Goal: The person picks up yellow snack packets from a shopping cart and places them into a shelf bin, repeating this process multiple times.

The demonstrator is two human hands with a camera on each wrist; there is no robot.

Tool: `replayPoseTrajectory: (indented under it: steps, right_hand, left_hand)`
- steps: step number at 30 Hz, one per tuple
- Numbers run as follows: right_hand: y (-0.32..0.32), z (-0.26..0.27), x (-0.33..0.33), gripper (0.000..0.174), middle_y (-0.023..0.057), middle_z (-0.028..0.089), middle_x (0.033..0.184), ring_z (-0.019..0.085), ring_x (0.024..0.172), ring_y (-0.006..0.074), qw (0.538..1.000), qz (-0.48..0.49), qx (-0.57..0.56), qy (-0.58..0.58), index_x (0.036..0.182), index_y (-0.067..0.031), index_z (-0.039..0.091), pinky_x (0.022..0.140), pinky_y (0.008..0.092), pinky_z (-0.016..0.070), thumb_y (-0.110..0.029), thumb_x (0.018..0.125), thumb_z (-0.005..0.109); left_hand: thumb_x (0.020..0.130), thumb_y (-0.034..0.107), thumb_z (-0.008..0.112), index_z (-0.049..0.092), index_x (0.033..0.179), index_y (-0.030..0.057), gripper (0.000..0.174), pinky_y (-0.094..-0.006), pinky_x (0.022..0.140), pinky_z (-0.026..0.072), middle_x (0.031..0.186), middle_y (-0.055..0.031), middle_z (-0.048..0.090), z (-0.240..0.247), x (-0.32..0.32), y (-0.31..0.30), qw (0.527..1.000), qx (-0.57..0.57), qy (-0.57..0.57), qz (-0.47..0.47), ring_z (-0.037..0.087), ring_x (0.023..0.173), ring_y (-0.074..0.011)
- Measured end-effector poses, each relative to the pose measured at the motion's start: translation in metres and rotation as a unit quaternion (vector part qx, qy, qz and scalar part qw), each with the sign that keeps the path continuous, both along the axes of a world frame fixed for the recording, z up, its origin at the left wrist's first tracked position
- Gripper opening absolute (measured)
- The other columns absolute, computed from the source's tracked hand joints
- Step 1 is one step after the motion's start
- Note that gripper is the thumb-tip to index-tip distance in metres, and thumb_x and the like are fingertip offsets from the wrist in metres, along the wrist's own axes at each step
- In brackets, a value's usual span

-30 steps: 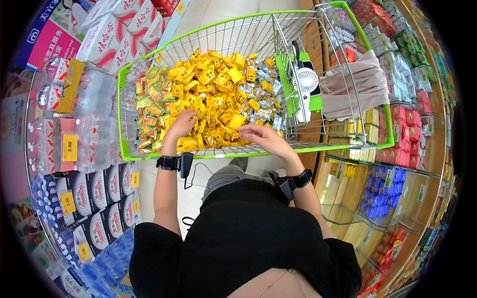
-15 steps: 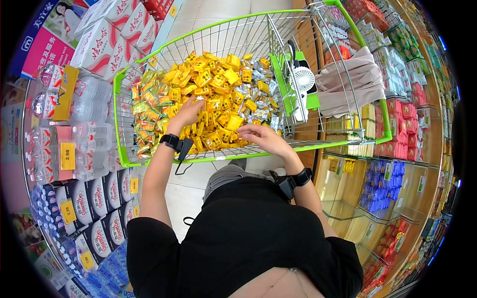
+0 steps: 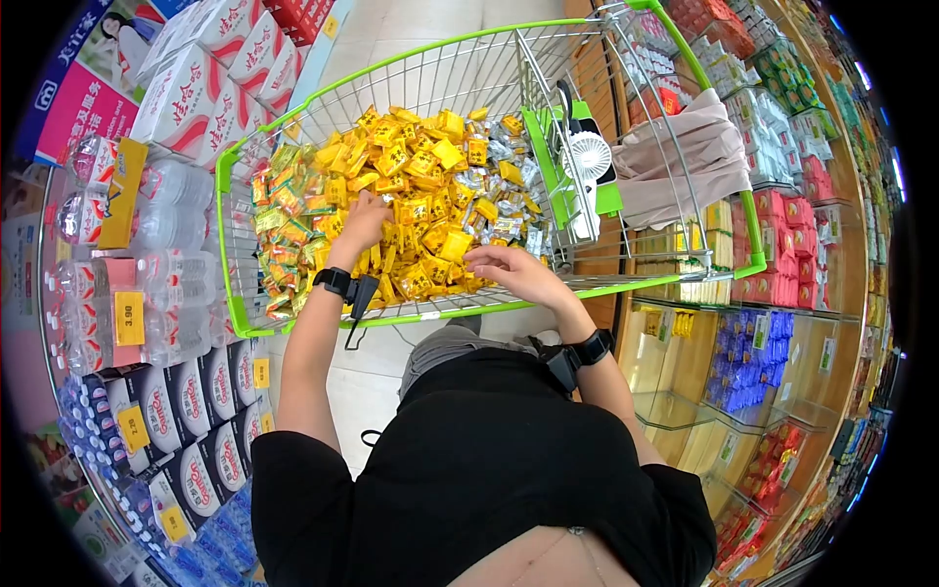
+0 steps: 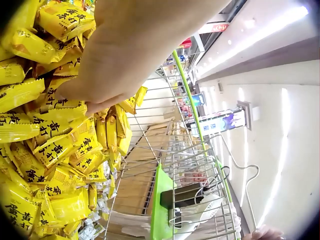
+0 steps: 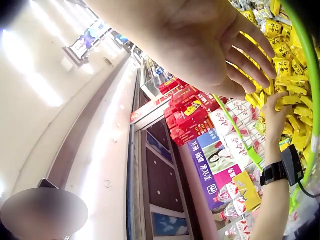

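Observation:
A shopping cart (image 3: 440, 315) with green rims holds a heap of small wrapped snacks. Yellow soda cracker packets (image 3: 430, 210) fill its middle, green-and-orange packets (image 3: 284, 196) lie at the left, and silver packets (image 3: 511, 205) at the right. My left hand (image 3: 364, 220) reaches down into the yellow packets, its fingers bent. In the left wrist view the fingertips are hidden behind the hand, and I cannot tell whether they pinch a packet. My right hand (image 3: 518, 272) hovers by the near rim over the yellow packets, fingers relaxed and apart, holding nothing.
A white handheld fan (image 3: 589, 157) and a beige cloth (image 3: 680, 147) are at the cart's right end. Water bottles (image 3: 176, 284) and white cartons (image 3: 196, 98) are stacked at the left. Shelves of packaged goods (image 3: 753, 357) line the right.
My left hand has moved slightly up and away into the heap, and its fingers have bent in. The right hand stays nearly still. The cart has shifted a little left in view.

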State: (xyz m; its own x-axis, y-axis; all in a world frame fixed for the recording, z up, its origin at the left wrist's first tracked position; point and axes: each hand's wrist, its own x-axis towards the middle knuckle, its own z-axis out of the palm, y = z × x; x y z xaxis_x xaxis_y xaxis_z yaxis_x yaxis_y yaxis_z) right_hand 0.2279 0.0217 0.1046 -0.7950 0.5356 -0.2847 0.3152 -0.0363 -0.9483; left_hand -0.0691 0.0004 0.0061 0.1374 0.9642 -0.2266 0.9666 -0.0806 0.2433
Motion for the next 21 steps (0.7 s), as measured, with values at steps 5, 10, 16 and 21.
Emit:
replayPoseTrajectory:
  steps: [5, 10, 16, 21]
  right_hand:
    - [0.002, -0.004, -0.001, 0.029, 0.0071, 0.060, 0.088, 0.055, 0.076, 0.0142, 1.000, -0.008, 0.010, 0.003, 0.105, -0.0049, 0.053, 0.070, 0.0263, 0.0433, -0.020, 0.081, 0.051]
    - [0.005, -0.002, -0.006, 0.030, 0.0067, 0.060, 0.088, 0.055, 0.077, 0.0142, 1.000, -0.010, 0.015, 0.003, 0.105, -0.0045, 0.052, 0.070, 0.0263, 0.0433, -0.020, 0.080, 0.051]
    - [0.004, -0.004, -0.014, 0.043, 0.0128, 0.052, 0.103, 0.054, 0.084, 0.0172, 0.994, -0.099, 0.041, 0.033, 0.115, -0.0040, 0.043, 0.072, 0.0281, 0.0432, -0.023, 0.079, 0.055]
    - [0.008, 0.005, -0.016, 0.045, 0.0091, 0.051, 0.101, 0.051, 0.090, 0.0147, 0.994, -0.098, 0.026, 0.030, 0.118, -0.0059, 0.039, 0.075, 0.0260, 0.0429, -0.017, 0.079, 0.057]
  left_hand:
    - [0.062, 0.008, 0.066, 0.058, 0.091, 0.0099, 0.030, -0.0377, 0.084, 0.0334, 0.090, -0.0063, 0.054, 0.024, 0.006, 0.003, 0.997, 0.001, -0.056, 0.054, 0.041, 0.095, -0.0267]
    - [0.072, 0.014, 0.065, 0.053, 0.093, 0.0028, 0.027, -0.0267, 0.067, 0.0431, 0.079, -0.0056, 0.055, 0.045, 0.022, 0.003, 0.890, -0.088, -0.412, 0.173, 0.054, 0.076, -0.0147]
    - [0.074, 0.008, 0.061, 0.048, 0.098, 0.0039, 0.028, -0.0192, 0.065, 0.0413, 0.075, -0.0013, 0.052, 0.088, 0.059, -0.004, 0.831, -0.151, -0.527, 0.094, 0.051, 0.073, -0.0063]
    - [0.075, 0.008, 0.061, 0.046, 0.100, 0.0046, 0.029, -0.0219, 0.067, 0.0427, 0.079, -0.0029, 0.056, 0.107, 0.078, -0.006, 0.808, -0.138, -0.568, 0.068, 0.053, 0.077, -0.0072]
